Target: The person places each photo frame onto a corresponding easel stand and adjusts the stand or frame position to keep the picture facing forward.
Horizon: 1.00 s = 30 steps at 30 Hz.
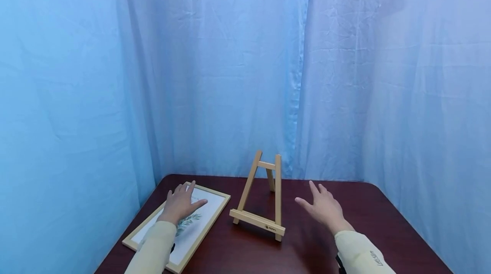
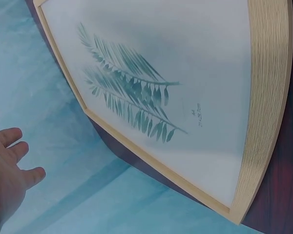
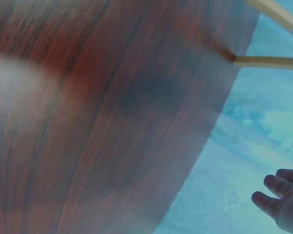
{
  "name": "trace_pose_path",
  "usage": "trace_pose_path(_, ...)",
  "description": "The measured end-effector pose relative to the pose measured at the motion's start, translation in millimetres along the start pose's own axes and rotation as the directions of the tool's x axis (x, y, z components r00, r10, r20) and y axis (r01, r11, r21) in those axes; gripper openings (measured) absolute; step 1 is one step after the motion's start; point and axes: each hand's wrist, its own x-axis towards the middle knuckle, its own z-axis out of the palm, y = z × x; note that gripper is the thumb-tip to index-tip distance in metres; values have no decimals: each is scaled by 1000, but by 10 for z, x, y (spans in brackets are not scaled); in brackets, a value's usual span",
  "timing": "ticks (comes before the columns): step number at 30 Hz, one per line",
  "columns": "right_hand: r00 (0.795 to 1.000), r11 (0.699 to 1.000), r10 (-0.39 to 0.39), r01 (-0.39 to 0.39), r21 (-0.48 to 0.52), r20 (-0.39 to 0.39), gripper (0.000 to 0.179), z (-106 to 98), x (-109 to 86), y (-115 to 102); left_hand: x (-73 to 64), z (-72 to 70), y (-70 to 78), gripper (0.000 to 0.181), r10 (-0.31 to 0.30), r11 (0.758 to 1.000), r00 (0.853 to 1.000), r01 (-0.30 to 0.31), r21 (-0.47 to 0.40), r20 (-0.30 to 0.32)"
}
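Easel [image 1: 278, 199], one, between left hand [image 1: 180, 203] and right hand [image 1: 325, 209], both with fingers apart; one framed print [image 1: 193, 233] beneath the left.

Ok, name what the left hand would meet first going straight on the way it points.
Probably the blue curtain; the left hand seems to point over the picture frame, though its height is unclear.

A narrow gap separates the picture frame [image 1: 197, 227] from the easel [image 1: 278, 197]. The easel stands upright and obstructs lateral travel between the left hand [image 1: 179, 203] and the right hand [image 1: 325, 209]. Wider room lies right of the easel. Curtains [image 1: 238, 73] bound the desk [image 1: 368, 223] at the rear and sides.
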Motion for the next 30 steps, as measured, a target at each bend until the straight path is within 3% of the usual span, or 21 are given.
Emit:
trace_pose_path(9, 1000, 999, -1, 1, 53, -5, 97, 5, -15, -194, -11, -73, -77, 91, -12, 998, 1000, 12, -63, -1)
trace_pose_path(18, 999, 988, -40, 45, 144, -36, 84, -1, -40, -397, 29, -90, -179, 90, -30, 996, 1000, 30, -86, -5)
trace_pose_path(30, 999, 968, -34, 37, 248, -19, 79, 80, -79, -641, -22, -173, -244, 91, -67, 985, 997, 71, -154, 32)
